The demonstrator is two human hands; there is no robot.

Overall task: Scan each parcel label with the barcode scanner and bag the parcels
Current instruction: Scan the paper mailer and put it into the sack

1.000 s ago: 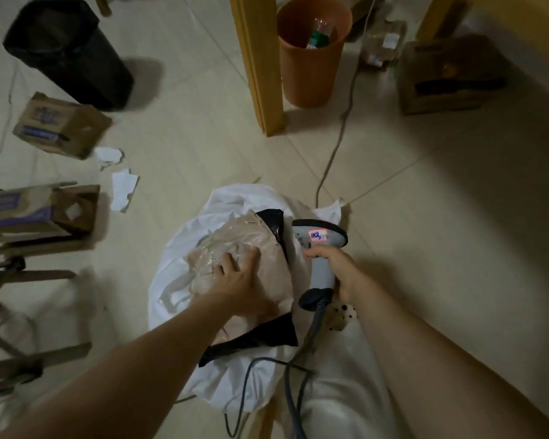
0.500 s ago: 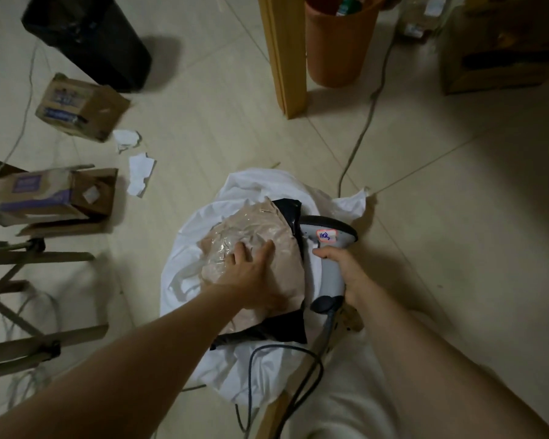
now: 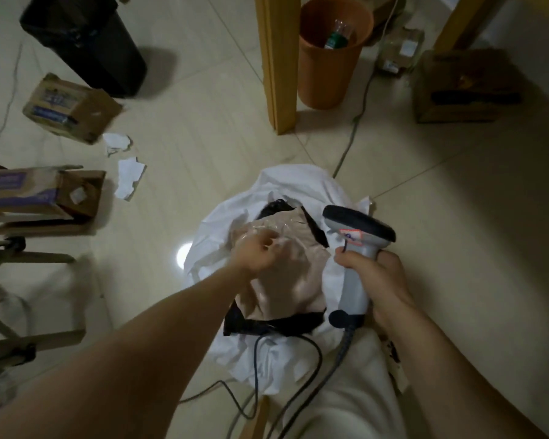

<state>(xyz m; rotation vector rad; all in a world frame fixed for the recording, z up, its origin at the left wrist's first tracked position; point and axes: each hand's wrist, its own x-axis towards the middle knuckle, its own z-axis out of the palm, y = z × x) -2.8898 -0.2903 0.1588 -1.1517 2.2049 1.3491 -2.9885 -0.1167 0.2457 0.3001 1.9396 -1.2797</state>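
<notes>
Grips the scanner point(image 3: 353, 289) by its handle in the right hand point(image 3: 381, 280), fingers and thumb wrapped fully round. Holds it upright just over the right edge of the white bag point(image 3: 298, 179), dark head tipped toward the bag's middle. Pink sticker on the head, writing unreadable. Grey scanner cable point(image 3: 346, 340) running from the handle's base down past the bag's near right side.

Keeps no clear pose in the left hand point(image 3: 260, 251): fingers curled, set on the far top of the tan parcel point(image 3: 289, 280), but blurred. Cannot tell whether pinching the clear wrap or only touching it.

Tan parcel in the open mouth of the bag, at its centre, glossy film over it. Beneath it, also inside the bag, a black parcel point(image 3: 276, 324), showing at the near and far ends. Black cord point(image 3: 298, 337) looped over the bag's near side.

Bag slumped open on the tiled floor point(image 3: 203, 137).

Beyond the bag: wooden post point(image 3: 276, 64). Beyond and slightly right: orange bin point(image 3: 327, 74) with a bottle point(image 3: 335, 39) inside. Farther right of the bag, in shadow: brown box point(image 3: 463, 87). Beyond and far left: black bin point(image 3: 86, 49). Left of the bag: paper scraps point(image 3: 127, 175), then a blue-printed box point(image 3: 67, 109) and a purple-printed box point(image 3: 29, 191).
</notes>
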